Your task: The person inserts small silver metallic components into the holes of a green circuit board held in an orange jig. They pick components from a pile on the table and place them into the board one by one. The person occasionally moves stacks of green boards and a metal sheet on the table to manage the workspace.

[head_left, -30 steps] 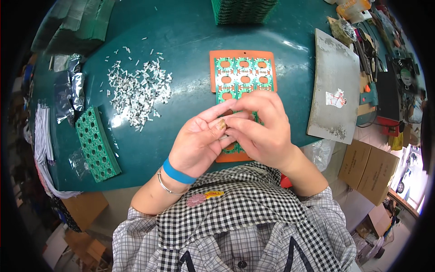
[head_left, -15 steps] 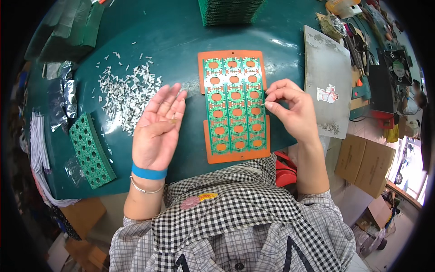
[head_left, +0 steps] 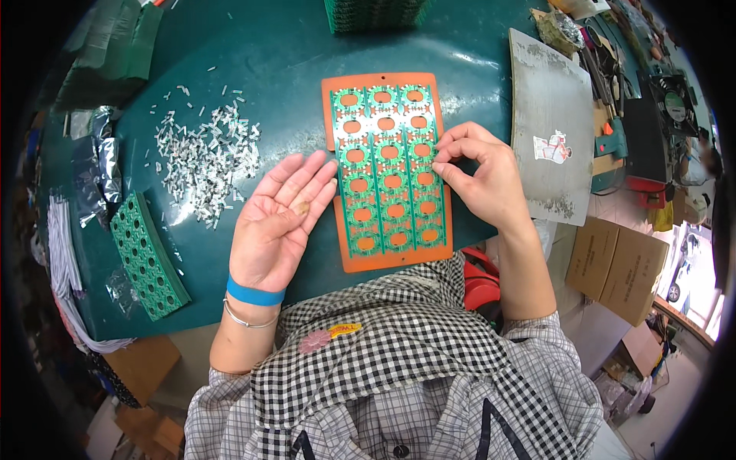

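Observation:
A green circuit board panel (head_left: 375, 192) with rows of oval openings lies on an orange carrier plate (head_left: 333, 130) in front of me. My left hand (head_left: 277, 215) is palm up just left of the panel, fingers stretched out and thumb laid across the palm. Whether any tiny piece rests in it is too small to tell. At the panel's right edge, the thumb and forefinger of my right hand (head_left: 483, 172) are pinched together. What they hold, if anything, is hidden. Beyond my left hand spreads a heap of small white and silvery parts (head_left: 207, 161).
A stack of green panels (head_left: 146, 257) lies at the left, beside a bundle of white cables (head_left: 63, 245). More stacked panels (head_left: 376, 14) stand at the far edge. On the right are a grey metal sheet (head_left: 550, 130) and a cardboard box (head_left: 617, 268).
My left hand has come a little closer to the panel. My right hand's thumb and forefinger have drawn together at the panel's right edge. The whole view has shifted slightly.

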Available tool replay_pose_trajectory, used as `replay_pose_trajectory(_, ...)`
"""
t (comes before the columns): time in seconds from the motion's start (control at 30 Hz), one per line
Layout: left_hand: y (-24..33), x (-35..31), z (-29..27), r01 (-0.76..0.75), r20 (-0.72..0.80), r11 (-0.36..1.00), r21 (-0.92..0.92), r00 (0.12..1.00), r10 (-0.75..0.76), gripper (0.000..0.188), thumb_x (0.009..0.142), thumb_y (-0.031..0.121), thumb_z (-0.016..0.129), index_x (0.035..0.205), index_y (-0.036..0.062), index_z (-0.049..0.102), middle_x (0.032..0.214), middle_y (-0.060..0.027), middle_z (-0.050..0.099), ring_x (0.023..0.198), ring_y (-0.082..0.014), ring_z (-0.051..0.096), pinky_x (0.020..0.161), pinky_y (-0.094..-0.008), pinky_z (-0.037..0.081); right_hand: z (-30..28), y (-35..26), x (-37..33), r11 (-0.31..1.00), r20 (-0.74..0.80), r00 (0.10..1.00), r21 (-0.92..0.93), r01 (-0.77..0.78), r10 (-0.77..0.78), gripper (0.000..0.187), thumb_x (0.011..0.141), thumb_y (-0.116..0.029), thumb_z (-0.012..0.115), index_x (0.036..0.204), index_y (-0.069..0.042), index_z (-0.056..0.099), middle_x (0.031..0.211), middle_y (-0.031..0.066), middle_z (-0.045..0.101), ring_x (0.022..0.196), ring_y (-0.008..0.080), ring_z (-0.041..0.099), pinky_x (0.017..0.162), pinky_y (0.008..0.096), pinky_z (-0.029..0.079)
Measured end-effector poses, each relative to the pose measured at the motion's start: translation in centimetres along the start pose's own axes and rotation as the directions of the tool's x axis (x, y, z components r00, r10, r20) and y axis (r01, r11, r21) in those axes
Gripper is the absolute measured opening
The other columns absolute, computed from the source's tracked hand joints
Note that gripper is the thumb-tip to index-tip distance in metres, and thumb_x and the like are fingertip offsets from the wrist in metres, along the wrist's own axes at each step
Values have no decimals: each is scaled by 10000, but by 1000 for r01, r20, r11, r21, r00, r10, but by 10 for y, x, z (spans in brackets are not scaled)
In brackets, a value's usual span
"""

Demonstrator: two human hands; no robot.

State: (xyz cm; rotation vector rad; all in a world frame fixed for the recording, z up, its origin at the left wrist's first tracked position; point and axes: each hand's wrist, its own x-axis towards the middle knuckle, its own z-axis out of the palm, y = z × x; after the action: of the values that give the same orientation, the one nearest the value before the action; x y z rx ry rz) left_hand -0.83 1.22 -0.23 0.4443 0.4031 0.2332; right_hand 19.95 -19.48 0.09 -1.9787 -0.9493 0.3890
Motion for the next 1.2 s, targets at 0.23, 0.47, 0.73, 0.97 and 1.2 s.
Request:
replay_pose_trajectory(0.23,1,-1,4,20,-58,999,-32,998,-22,590,864,-194,466,1423,-48,346,1513,-289,318,1422,-425,306,1194,-477,313,-2,-3,0,1000,13,1000,-7,3,-3,95,750,12,731,835,18,688,919,84,675,818,215,676,749,309,537)
replay_pose_trajectory(0.47,1,-1,3,9,-28,1000,-11,1000,-9,610,853,-211,441,1428,-29,354,1519,-284,314,1416,-433,313,1190,-504,310,-1,-6,0,999,5,999,-39,35,-35,88,751,31,722,827,11,683,911,82,666,814,223,671,731,318,534)
replay_pose_trajectory(0.73,0,-3,6,33,40,998,-46,999,-31,622,853,-190,443,1436,15,368,1521,-277,319,1399,-471,324,1173,-562,308,8,-12,3,970,-18,978,-138,201,-206,96,725,55,706,793,9,657,874,88,643,823,266,651,720,352,538)
replay_pose_trajectory(0.97,-2,-5,20,42,68,997,-71,997,-38,676,815,-190,463,1445,33,362,1530,-287,293,1402,-490,306,1178,-575,282,9,-12,1,959,20,977,-188,212,-212,154,688,34,741,821,-5,673,897,85,649,840,270,647,717,366,535)
replay_pose_trajectory(1.2,-7,-7,30,11,162,999,-42,987,-4,766,802,-170,510,1495,72,293,1578,-256,192,1426,-466,275,1178,-515,306,17,-66,-5,927,7,933,-111,359,-360,228,663,-46,791,869,-57,692,932,69,642,902,277,610,787,370,503)
